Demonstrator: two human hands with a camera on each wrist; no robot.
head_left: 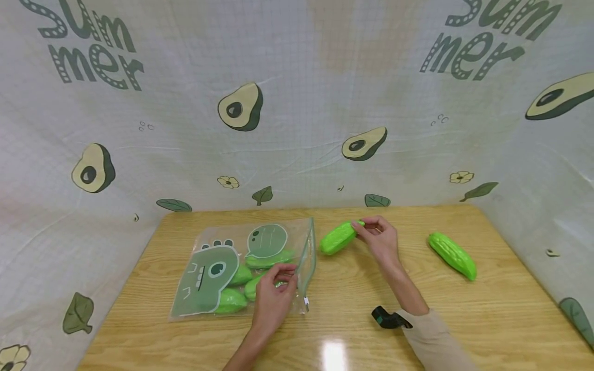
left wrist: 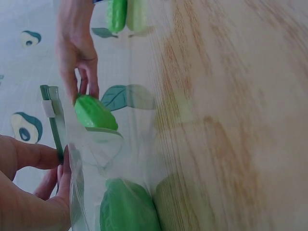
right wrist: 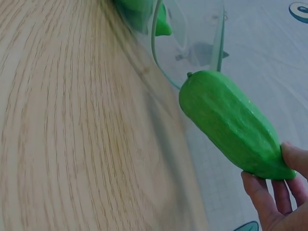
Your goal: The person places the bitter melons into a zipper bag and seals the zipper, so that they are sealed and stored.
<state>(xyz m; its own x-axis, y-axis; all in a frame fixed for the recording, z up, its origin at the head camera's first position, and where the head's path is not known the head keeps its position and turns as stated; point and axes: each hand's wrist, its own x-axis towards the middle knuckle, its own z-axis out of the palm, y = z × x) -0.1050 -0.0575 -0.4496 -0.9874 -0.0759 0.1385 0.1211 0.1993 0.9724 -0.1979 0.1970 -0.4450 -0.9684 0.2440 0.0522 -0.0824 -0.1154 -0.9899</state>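
A clear zip bag (head_left: 204, 286) with a green dinosaur print lies on the table, its green-edged mouth facing right and parted. Several green bitter melons (head_left: 230, 301) are inside it. My left hand (head_left: 275, 296) pinches the upper layer of the bag close to the mouth, lifting that edge in the left wrist view. Just right of the mouth, my right hand (head_left: 381, 241) holds another bitter melon (head_left: 337, 238) by its pointed end, between thumb and fingers. In the right wrist view this melon (right wrist: 231, 122) points its blunt stem end toward the bag's opening.
One more bitter melon (head_left: 452, 256) lies on the wooden table (head_left: 352, 288) at the right. A white slider (head_left: 306, 303) sits at the near end of the bag's zip. Behind and beside the table hangs a pale cloth (head_left: 297, 154) printed with avocados.
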